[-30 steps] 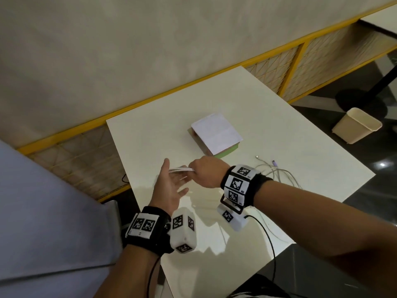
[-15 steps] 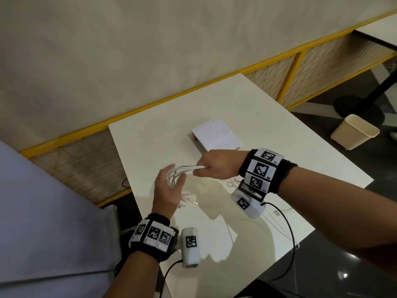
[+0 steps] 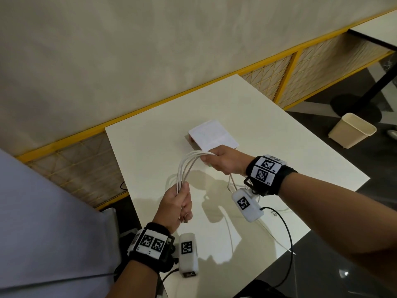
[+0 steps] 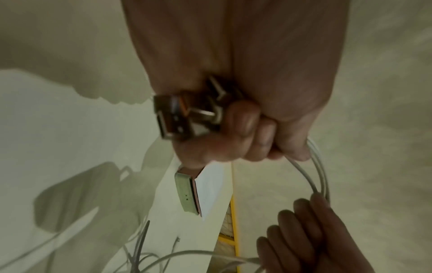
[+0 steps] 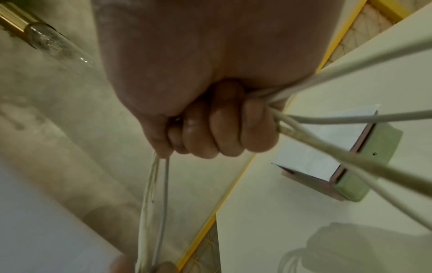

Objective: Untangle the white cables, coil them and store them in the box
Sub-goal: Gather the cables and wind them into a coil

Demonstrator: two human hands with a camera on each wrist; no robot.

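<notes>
A bundle of white cables [image 3: 186, 166] arcs in the air between my two hands above the white table [image 3: 279, 147]. My left hand [image 3: 178, 203] grips one end in a fist, and metal USB plugs [image 4: 177, 116] stick out below its fingers. My right hand [image 3: 223, 161] grips the other end of the arc, just in front of the box [image 3: 212, 136]. Loose cable tails [image 3: 233, 186] hang from the right fist to the table. The box has a white lid and a green base [image 5: 364, 166]. From the right wrist, cables [image 5: 350, 153] run out of the fist.
A beige waste bin [image 3: 352, 133] stands on the dark floor to the right. A yellow-framed mesh panel [image 3: 279, 82] runs behind the table, below the wall. More cable [image 3: 277, 235] trails toward the table's near right edge.
My hands have drawn apart: the left dropped toward me and closed into a fist on the cables, the right moved right toward the box, stretching the bundle into a long arc.
</notes>
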